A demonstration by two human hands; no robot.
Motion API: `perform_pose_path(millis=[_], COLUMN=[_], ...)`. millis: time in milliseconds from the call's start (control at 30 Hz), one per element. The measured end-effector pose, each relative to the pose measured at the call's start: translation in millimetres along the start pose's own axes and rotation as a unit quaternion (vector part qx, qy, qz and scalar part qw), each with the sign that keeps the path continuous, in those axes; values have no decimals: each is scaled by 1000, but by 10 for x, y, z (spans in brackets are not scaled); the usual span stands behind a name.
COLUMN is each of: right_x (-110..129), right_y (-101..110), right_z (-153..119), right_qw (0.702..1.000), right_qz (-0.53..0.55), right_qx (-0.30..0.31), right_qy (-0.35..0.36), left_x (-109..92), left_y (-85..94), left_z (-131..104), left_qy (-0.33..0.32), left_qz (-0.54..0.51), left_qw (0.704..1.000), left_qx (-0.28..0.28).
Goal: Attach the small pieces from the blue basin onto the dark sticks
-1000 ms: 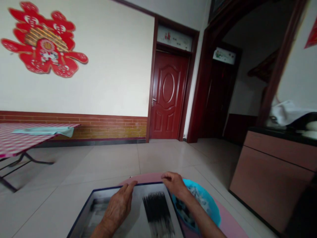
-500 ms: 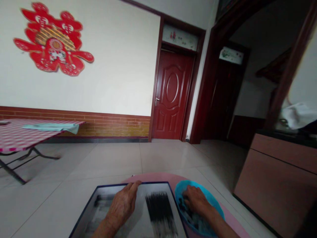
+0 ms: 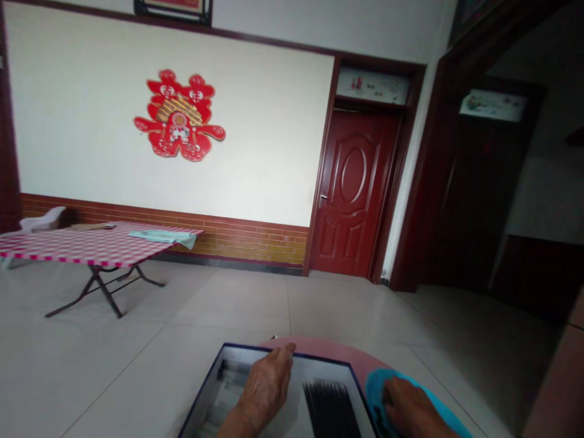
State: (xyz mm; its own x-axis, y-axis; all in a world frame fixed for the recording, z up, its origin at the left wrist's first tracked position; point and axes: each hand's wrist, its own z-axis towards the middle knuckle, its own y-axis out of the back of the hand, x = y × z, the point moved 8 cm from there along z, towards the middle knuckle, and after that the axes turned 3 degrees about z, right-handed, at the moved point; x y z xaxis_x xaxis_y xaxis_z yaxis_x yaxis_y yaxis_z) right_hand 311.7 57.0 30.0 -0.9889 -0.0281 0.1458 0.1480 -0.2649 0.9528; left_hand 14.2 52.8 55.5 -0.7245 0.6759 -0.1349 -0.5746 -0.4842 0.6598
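My left hand point(image 3: 268, 384) reaches over a shallow white box with a dark blue rim point(image 3: 314, 356), its fingers pressed together near the far rim. What they hold, if anything, is hidden. Inside the box, right of this hand, lies a tight row of thin black sticks point(image 3: 332, 410). Blurred clear pieces with dark ends point(image 3: 223, 389) lie along the left side. My right hand point(image 3: 410, 404) is down in a blue basin point(image 3: 375, 384) to the right of the box, fingers curled inward. Its fingertips and whatever they grip are hidden; dark bits show beside it.
Box and basin rest on a round pink surface point(image 3: 326, 348). A folding table point(image 3: 118, 243) with a checked cloth and a pale green cloth point(image 3: 166, 236) stands at the left. A red door point(image 3: 353, 188) is in the far wall; tiled floor point(image 3: 219, 304) lies between.
The view has swung left and up, so the box, basin and hands appear lower and further right. My left hand stays by the far rim, my right hand in the basin.
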Motion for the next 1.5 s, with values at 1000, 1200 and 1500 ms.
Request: perform_pose_path(millis=[1000,1200,1500], right_x=[1821,1826,1853], right_y=[-469,-443,-362], right_z=[129,125,143], right_qw=[652,672,741], right_qz=[748,731,664], right_qx=[76,76,74], right_qy=[-98,-94,-64], left_x=[-36,-41,5], left_y=[56,46,92], left_z=[-1,10,34], left_qy=[23,33,41], left_qz=[-69,-82,-91], left_qw=[997,996,995], left_qx=[0,27,6])
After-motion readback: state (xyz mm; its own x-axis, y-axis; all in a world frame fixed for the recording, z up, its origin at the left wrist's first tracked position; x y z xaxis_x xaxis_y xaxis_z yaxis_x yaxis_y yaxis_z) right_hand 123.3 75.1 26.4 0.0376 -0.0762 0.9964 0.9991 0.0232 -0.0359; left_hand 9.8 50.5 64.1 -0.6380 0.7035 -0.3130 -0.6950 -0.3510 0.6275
